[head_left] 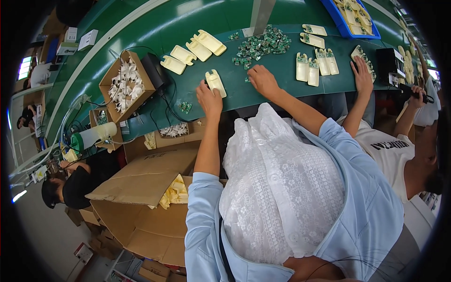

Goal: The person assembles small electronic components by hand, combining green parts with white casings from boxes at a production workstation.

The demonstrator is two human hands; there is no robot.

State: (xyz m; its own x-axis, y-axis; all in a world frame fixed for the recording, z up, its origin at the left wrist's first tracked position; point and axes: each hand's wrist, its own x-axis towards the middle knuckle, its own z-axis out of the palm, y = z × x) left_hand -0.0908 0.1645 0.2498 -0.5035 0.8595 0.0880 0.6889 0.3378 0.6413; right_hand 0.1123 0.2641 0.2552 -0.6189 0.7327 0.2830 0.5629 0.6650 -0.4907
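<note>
My left hand (209, 99) is closed on the lower left edge of a cream plastic casing (215, 83), which lies on the green tabletop (230, 104). To its right, my right hand (263, 81) has its fingers curled, with a small green circuit board (247, 79) at the tips of thumb and forefinger. Beyond that hand a heap of such boards (268, 43) is spread over the table. Several cream casings (205, 43) lie in a slanted row at the far left of the heap. More casings (314, 70), fitted with green boards, lie to the right.
A cardboard box of white parts (126, 84) and a black device (154, 70) stand at left. A blue bin (347, 19) holds casings at the far right. Metal post (260, 18) rises behind the heap. A co-worker's hand (361, 75) is at right. An open carton (145, 207) stands at lower left.
</note>
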